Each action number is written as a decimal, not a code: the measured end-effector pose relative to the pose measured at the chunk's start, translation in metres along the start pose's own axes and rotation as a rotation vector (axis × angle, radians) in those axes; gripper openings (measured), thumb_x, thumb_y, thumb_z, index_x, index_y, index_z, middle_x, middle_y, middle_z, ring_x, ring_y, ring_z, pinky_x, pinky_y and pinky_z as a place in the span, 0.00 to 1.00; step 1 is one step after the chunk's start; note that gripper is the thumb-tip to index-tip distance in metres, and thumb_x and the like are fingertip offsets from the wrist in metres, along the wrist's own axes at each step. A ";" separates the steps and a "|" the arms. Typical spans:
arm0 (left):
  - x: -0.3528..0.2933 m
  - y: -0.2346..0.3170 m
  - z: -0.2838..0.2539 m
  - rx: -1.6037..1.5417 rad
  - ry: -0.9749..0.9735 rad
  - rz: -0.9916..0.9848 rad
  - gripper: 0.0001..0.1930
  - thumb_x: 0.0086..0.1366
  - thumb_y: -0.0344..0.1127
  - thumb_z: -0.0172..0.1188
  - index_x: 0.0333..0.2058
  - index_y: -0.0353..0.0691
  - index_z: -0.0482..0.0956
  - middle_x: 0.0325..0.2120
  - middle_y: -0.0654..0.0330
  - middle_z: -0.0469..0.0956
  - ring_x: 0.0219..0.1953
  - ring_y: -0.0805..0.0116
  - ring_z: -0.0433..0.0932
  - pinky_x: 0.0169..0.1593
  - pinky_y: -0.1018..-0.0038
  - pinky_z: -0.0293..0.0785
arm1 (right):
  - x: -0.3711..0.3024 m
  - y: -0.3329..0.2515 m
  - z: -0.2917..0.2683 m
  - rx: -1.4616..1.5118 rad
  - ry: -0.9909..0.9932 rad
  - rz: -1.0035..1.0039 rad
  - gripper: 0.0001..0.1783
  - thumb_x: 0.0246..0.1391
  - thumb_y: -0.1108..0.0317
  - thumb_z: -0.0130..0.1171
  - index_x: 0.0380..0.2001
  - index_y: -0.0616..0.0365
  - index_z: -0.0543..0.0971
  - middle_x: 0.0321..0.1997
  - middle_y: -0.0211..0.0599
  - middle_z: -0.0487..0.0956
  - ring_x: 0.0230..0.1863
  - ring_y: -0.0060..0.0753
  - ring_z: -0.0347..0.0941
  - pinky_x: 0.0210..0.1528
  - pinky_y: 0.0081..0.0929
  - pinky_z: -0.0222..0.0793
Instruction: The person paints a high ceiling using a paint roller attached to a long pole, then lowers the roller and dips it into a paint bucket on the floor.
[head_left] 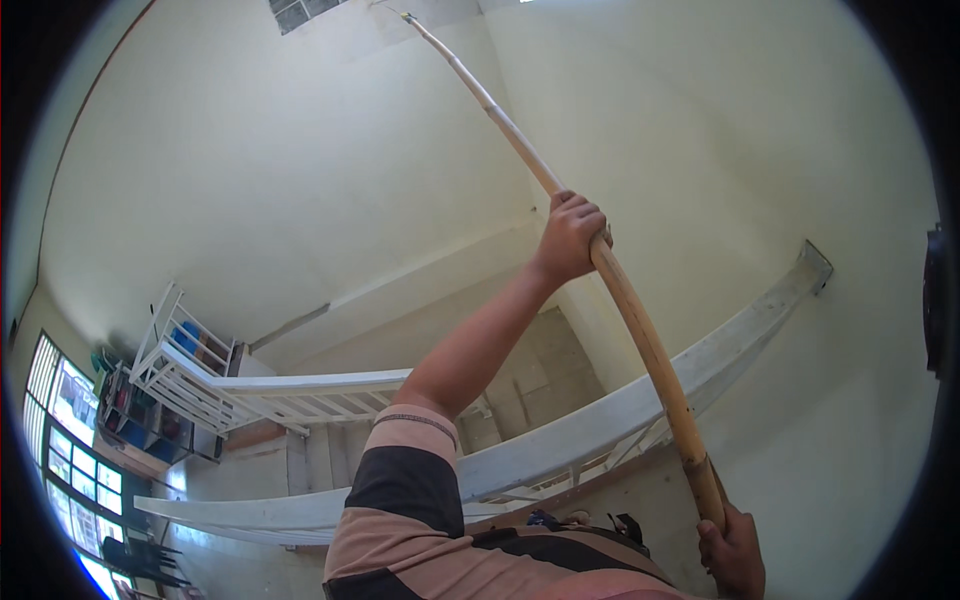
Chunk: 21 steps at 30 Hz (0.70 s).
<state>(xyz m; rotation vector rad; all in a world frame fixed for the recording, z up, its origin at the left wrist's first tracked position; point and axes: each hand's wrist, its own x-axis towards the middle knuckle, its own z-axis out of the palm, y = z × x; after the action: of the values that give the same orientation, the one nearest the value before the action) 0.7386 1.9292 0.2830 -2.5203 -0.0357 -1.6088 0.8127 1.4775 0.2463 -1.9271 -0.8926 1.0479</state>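
Note:
A long bamboo pole (640, 325) runs aslant from the lower right up to the top of the view. My left hand (574, 236), arm stretched forward, is wrapped round its middle. Lower down, my right hand (733, 553) grips the pole close to its thick end. At the far tip (408, 17), something small is fixed, too small to make out; it reaches near the top of the pale wall (270, 150), close to a grey block vent (300, 12).
A white railing (560, 450) crosses in front of me, with stairs (530, 385) beyond it and a second white railing (310, 382) farther off. Down at the left are a cluttered shelf (150, 425), a dark chair (140, 560) and barred windows (85, 465). A dark object (934, 300) hangs at the right.

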 end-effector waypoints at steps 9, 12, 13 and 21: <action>-0.039 0.052 0.010 -0.060 -0.093 -0.090 0.09 0.40 0.29 0.61 0.15 0.41 0.67 0.16 0.60 0.69 0.23 0.62 0.71 0.42 0.68 0.63 | -0.041 0.019 -0.019 -0.191 -0.056 0.074 0.16 0.61 0.54 0.50 0.28 0.54 0.68 0.20 0.26 0.63 0.22 0.22 0.57 0.22 0.24 0.56; -0.046 0.066 0.013 -0.071 -0.115 -0.092 0.09 0.41 0.29 0.61 0.15 0.41 0.67 0.16 0.60 0.69 0.23 0.62 0.71 0.42 0.68 0.63 | -0.051 0.018 -0.025 -0.211 -0.058 0.080 0.16 0.61 0.54 0.50 0.28 0.53 0.67 0.21 0.26 0.63 0.22 0.22 0.57 0.22 0.24 0.56; -0.047 0.069 0.014 -0.071 -0.117 -0.084 0.09 0.41 0.29 0.61 0.15 0.41 0.67 0.16 0.60 0.69 0.23 0.62 0.71 0.42 0.68 0.63 | -0.053 0.018 -0.027 -0.219 -0.074 0.058 0.16 0.61 0.54 0.50 0.28 0.53 0.67 0.21 0.26 0.62 0.22 0.22 0.57 0.22 0.24 0.55; -0.055 0.082 0.013 -0.096 -0.119 -0.086 0.10 0.42 0.29 0.62 0.16 0.41 0.67 0.16 0.60 0.70 0.24 0.62 0.71 0.42 0.67 0.63 | -0.059 0.033 -0.029 -0.237 -0.119 0.152 0.24 0.61 0.49 0.49 0.46 0.61 0.71 0.24 0.29 0.66 0.23 0.25 0.60 0.23 0.26 0.57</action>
<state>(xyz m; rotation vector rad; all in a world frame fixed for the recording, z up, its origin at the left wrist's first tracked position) 0.7356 1.8533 0.2183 -2.7201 -0.0828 -1.5235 0.8209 1.4046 0.2495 -2.1752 -0.9850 1.2011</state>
